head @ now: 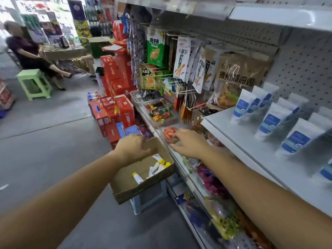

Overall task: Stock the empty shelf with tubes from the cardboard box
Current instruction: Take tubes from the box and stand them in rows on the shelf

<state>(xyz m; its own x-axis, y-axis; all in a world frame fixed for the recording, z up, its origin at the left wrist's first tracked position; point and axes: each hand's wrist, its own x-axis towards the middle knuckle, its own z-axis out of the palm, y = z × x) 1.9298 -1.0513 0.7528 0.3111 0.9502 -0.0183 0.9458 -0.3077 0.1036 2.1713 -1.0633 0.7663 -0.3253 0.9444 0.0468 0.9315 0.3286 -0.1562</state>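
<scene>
Head view: both bare arms stretch forward and down from the bottom of the frame. The left hand (133,146) is palm down over the far left corner of the cardboard box (142,187), its fingers curled downward past the rim. The fingertips are hidden behind the hand, so it cannot be told whether they grip the box edge or anything else.

The right hand (189,142) reaches further right, palm down with fingers spread and relaxed, and nothing is visible in its grasp. It hovers over the front edge of the lower shelf (186,169), its fingertips near a tub (169,134) of red-orange sweets.

The box sits tilted on a grey-blue crate (149,202) on the floor, just beside the lower shelf. A few yellow-capped tubes (157,167) lie loose along its right side, below and between the two hands, touched by neither. Up to the right, well apart from both hands, the white shelf (239,139) carries blue-labelled tubes (271,121) standing cap-down in rows against the pegboard back.
</scene>
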